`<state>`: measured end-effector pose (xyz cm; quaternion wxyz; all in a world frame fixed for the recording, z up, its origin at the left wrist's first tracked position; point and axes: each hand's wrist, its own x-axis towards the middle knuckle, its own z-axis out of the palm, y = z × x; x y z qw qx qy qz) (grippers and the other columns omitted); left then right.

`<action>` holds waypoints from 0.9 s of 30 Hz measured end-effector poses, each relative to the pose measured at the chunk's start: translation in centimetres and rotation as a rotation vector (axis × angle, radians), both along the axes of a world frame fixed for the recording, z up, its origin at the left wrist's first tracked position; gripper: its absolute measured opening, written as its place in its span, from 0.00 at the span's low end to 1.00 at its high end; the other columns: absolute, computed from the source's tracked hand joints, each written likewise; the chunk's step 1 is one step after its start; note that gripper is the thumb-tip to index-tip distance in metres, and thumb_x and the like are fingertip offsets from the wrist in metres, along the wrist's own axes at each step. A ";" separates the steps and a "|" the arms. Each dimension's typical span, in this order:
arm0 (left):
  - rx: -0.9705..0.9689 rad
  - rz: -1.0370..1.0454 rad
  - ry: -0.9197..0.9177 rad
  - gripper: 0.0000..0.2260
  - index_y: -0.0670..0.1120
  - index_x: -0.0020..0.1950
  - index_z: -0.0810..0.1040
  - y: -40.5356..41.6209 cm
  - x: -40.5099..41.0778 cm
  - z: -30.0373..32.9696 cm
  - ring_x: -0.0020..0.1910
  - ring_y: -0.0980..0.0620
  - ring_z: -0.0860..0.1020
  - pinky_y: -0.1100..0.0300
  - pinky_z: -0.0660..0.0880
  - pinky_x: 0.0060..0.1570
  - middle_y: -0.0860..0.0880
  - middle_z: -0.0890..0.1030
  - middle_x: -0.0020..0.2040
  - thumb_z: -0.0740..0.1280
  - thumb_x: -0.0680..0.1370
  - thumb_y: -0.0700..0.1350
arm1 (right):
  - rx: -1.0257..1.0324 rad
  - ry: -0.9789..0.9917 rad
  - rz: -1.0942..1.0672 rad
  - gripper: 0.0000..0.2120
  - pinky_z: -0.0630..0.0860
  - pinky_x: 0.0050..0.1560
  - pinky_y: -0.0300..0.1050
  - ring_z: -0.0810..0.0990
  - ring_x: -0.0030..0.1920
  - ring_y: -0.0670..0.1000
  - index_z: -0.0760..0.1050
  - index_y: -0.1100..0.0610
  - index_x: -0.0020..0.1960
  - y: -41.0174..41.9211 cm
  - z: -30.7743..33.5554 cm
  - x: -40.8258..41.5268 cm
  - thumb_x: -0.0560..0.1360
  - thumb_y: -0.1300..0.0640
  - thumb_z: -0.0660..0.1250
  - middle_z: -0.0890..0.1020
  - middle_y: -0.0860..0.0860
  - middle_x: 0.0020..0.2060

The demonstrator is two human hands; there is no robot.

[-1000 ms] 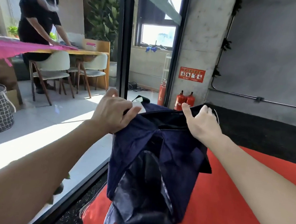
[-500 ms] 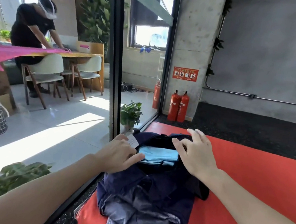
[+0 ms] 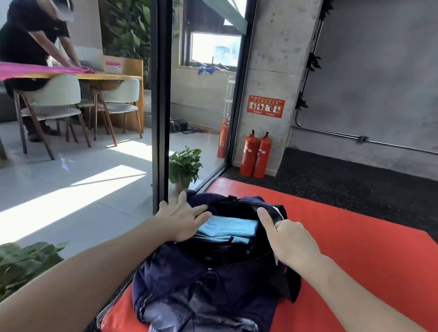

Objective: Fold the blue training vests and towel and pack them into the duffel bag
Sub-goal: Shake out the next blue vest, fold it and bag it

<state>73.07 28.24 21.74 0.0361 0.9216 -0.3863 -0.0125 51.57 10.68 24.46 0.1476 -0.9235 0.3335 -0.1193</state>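
Vests [image 3: 226,228], folded pale blue, lie inside the open duffel [image 3: 207,294] on the red mat [image 3: 351,261]. Soft and light, they should squash down easily; the limp bag is best held at its rim. The left hand [image 3: 179,220] rests there with fingers spread; the right hand [image 3: 292,241] curls, thumb up, perhaps pinching a strap.

We've got the duffel bag [image 3: 208,286] on the mat [image 3: 351,261], folded cloth [image 3: 226,227] in it between our left grip [image 3: 179,220] and right grip [image 3: 292,244].
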 end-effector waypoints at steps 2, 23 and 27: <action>-0.007 -0.014 -0.073 0.26 0.69 0.78 0.50 -1.4 -0.4 0.7 0.76 0.34 0.54 0.37 0.56 0.72 0.37 0.50 0.79 0.37 0.80 0.68 | -0.005 0.008 -0.002 0.43 0.75 0.43 0.50 0.80 0.37 0.54 0.72 0.57 0.30 0.1 0.2 -0.1 0.75 0.24 0.37 0.81 0.53 0.31; 0.048 0.056 -0.148 0.14 0.48 0.57 0.74 0.9 1.4 4.6 0.48 0.44 0.77 0.52 0.79 0.47 0.47 0.74 0.50 0.66 0.72 0.47 | -0.269 0.024 0.084 0.37 0.77 0.45 0.51 0.81 0.42 0.58 0.71 0.53 0.34 -0.1 0.0 -1.0 0.75 0.24 0.43 0.80 0.52 0.37; 0.245 0.108 -0.041 0.05 0.42 0.49 0.78 3.2 0.7 6.0 0.45 0.44 0.83 0.54 0.82 0.42 0.45 0.79 0.44 0.65 0.75 0.39 | -0.305 -0.070 0.073 0.38 0.78 0.43 0.51 0.80 0.37 0.57 0.70 0.55 0.31 -0.2 0.4 -1.5 0.74 0.22 0.47 0.78 0.51 0.32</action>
